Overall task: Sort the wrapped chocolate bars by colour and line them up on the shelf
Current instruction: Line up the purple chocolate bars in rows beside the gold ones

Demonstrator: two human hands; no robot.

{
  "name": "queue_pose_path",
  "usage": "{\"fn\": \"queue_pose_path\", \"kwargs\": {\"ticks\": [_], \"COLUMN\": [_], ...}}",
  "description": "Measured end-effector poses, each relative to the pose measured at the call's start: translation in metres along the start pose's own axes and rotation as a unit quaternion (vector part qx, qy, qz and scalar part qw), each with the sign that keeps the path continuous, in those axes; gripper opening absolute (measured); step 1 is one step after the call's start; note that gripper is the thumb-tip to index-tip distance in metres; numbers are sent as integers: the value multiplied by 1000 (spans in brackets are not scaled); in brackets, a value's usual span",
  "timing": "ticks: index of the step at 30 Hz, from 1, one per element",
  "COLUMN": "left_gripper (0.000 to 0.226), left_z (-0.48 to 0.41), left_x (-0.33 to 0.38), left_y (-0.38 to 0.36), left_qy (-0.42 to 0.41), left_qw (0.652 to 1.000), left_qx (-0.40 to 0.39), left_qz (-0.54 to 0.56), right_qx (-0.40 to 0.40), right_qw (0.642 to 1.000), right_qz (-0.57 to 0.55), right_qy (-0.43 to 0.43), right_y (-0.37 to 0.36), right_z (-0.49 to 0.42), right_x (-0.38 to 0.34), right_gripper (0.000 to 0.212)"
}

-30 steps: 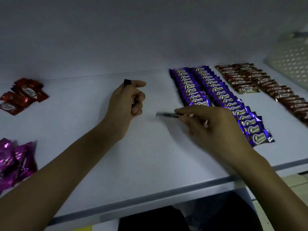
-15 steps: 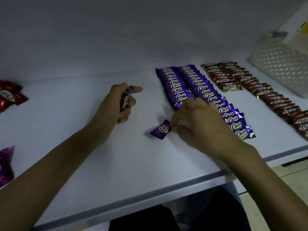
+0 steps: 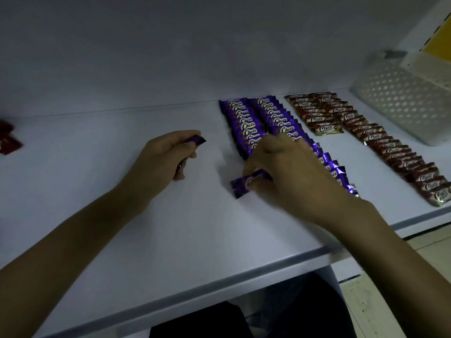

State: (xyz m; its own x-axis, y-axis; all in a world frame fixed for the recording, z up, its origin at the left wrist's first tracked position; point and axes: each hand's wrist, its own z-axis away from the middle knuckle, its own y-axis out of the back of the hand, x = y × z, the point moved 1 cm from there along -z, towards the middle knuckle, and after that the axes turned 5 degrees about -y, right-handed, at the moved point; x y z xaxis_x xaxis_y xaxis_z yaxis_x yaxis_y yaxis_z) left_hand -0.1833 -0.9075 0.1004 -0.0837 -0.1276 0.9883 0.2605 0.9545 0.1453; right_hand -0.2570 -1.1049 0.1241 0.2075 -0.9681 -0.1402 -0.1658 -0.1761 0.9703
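Note:
My right hand (image 3: 288,172) pinches a purple chocolate bar (image 3: 241,185) just above the white shelf (image 3: 170,228), at the near end of the left purple row (image 3: 244,123). It hides the middle of the second purple row (image 3: 278,113). My left hand (image 3: 166,154) is curled round another purple bar (image 3: 199,140), whose end sticks out past the fingers. Two rows of brown bars (image 3: 380,140) run to the right of the purple ones.
A white perforated basket (image 3: 400,98) stands at the back right of the shelf. Red wrapped bars (image 3: 7,142) lie loose at the far left edge. The shelf's front edge (image 3: 219,272) runs below my forearms, with floor tiles at the lower right.
My right hand has carried its purple bar right, closer to the near end of the left purple row. The left hand stays put with its bar. The view has shifted right.

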Motion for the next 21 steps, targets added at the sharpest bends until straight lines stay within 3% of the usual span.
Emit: {"fn": "queue_pose_path", "kwargs": {"ticks": [4, 11, 13, 15, 18, 21], "left_gripper": [20, 13, 8, 14, 16, 18], "left_z": [2, 7, 8, 8, 9, 11], "left_x": [1, 5, 5, 6, 9, 12], "left_y": [-2, -6, -6, -6, -7, -8], "left_qy": [-33, -37, -34, -26, -14, -2], "left_qw": [999, 995, 995, 996, 993, 988], "left_qx": [14, -5, -7, -10, -19, -20], "left_qz": [10, 88, 92, 82, 119, 151], "right_qx": [46, 85, 116, 151, 116, 139], "right_qw": [995, 992, 989, 973, 933, 954], "right_qz": [47, 28, -17, -153, -329, -261], "right_qy": [-77, -94, -92, -84, -84, -50], "right_y": [9, -4, -5, -3, -5, -13], "right_z": [-1, -5, -5, -2, 1, -1], "right_x": [21, 27, 28, 15, -16, -37], "right_gripper": [22, 26, 25, 22, 28, 36]}}
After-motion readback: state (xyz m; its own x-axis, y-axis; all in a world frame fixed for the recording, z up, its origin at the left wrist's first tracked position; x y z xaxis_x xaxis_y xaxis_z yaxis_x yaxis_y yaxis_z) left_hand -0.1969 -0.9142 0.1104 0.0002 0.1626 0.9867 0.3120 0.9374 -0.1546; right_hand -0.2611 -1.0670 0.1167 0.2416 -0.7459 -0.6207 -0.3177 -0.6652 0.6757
